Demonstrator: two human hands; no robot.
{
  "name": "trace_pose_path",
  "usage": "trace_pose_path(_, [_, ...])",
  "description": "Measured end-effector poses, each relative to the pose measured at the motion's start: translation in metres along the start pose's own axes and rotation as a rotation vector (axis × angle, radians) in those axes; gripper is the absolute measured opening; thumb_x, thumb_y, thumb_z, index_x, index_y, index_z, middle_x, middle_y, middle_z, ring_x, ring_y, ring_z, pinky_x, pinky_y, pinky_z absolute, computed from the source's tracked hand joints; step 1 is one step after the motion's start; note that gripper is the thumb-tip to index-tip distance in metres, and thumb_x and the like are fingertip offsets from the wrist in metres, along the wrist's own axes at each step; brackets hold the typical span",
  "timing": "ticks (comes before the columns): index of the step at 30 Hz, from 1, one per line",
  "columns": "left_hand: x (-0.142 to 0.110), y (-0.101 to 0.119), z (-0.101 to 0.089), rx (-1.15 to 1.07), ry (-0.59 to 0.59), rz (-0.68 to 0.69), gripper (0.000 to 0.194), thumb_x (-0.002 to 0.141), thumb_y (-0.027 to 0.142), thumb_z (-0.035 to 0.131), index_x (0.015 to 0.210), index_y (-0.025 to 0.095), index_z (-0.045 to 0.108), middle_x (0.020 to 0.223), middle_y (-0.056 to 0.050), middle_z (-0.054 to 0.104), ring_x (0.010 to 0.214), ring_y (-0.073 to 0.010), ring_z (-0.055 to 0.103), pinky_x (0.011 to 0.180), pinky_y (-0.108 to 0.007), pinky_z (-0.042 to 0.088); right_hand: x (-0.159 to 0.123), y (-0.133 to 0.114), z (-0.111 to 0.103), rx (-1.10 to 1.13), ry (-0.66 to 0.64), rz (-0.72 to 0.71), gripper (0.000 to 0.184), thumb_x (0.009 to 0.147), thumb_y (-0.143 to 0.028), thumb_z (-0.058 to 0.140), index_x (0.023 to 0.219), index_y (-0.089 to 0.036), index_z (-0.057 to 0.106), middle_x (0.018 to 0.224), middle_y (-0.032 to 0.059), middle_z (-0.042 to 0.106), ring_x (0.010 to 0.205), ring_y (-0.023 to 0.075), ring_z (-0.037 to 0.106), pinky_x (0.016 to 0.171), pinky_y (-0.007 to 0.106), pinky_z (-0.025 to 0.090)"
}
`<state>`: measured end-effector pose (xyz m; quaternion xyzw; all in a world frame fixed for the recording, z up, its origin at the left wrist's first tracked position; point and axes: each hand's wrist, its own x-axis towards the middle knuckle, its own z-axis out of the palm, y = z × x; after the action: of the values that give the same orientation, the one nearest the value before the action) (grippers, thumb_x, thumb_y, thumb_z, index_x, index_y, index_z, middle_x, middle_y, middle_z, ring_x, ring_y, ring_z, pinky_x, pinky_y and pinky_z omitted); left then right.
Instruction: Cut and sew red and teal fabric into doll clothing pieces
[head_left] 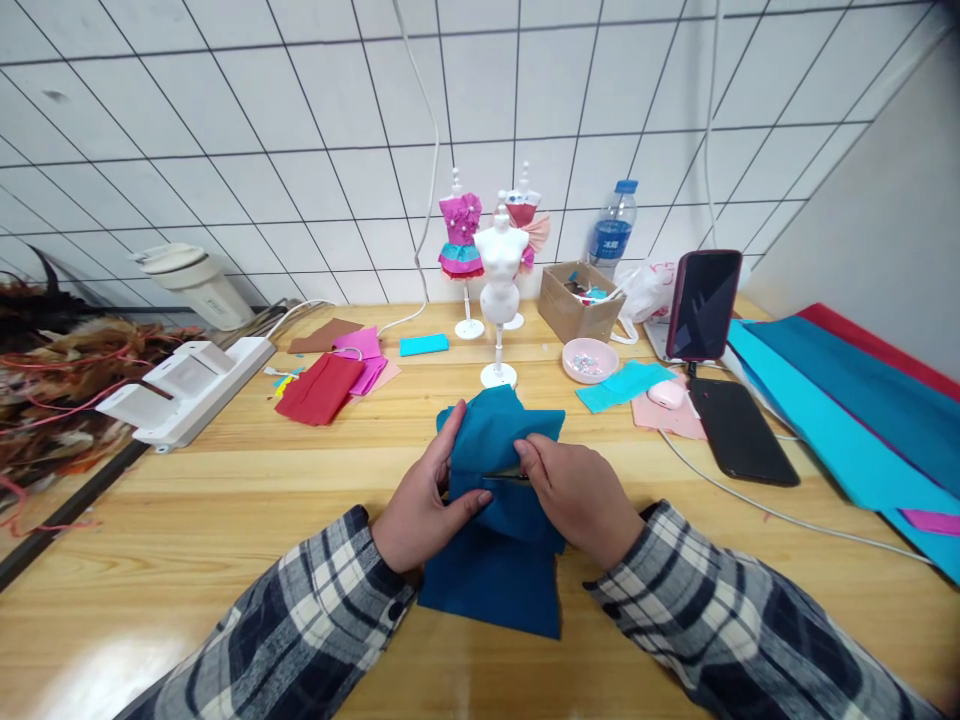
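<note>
A piece of dark teal fabric (491, 580) is in front of me, its lower part spread on the wooden table and its upper part folded and raised. My left hand (431, 495) grips the fabric's left side, thumb on top and fingers behind. At the right side, my right hand (581, 490) is closed, thumb bent over the fingers. From it a thin dark pointed tool (506, 477) extends left across the cloth toward my left thumb; its handle is hidden in the hand. Just beyond the fabric stands a bare white mini dress form (499, 270).
Behind stand two dressed mini forms, one in a magenta dress (461, 235). Rightward are a cardboard box (577, 300), pink dish of beads (590, 360), phones (742, 430) and fabric sheets (862, 430). Leftward lie red cloth (319, 388), a power strip (187, 395) and feathers (67, 390).
</note>
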<state>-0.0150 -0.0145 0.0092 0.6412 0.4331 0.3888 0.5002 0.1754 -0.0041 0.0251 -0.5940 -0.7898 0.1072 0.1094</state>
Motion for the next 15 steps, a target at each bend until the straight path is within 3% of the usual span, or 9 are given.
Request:
trace_pose_path(7, [-0.001, -0.001, 0.001, -0.001, -0.006, -0.008, 0.09, 0.079, 0.02, 0.065, 0.148, 0.022, 0.008, 0.152, -0.01, 0.029, 0.138, -0.0303, 0.026, 0.107, -0.041, 0.038, 0.0, -0.002, 0.004, 0.037, -0.001, 0.0, 0.042, 0.099, -0.04, 0.02, 0.081, -0.023, 0.053, 0.07, 0.0002, 0.066, 0.063, 0.0166, 0.06, 0.053, 0.029, 0.02])
trace_pose_path(11, [-0.002, -0.003, 0.005, -0.02, -0.052, -0.005, 0.091, 0.08, 0.022, 0.065, 0.148, 0.023, 0.006, 0.152, -0.011, 0.027, 0.137, -0.0321, 0.029, 0.107, -0.046, 0.037, -0.001, -0.004, 0.009, 0.075, 0.012, -0.012, 0.042, 0.1, -0.039, 0.02, 0.08, -0.023, 0.054, 0.072, 0.0003, 0.067, 0.066, 0.0169, 0.061, 0.054, 0.029, 0.02])
trace_pose_path(15, [-0.002, -0.003, 0.007, 0.017, -0.057, 0.011, 0.091, 0.079, 0.023, 0.066, 0.148, 0.021, 0.008, 0.148, -0.013, 0.034, 0.138, -0.0335, 0.026, 0.109, -0.052, 0.03, -0.001, -0.006, 0.011, 0.094, 0.019, -0.035, 0.041, 0.099, -0.04, 0.022, 0.08, -0.024, 0.055, 0.072, -0.001, 0.067, 0.064, 0.0166, 0.06, 0.054, 0.03, 0.02])
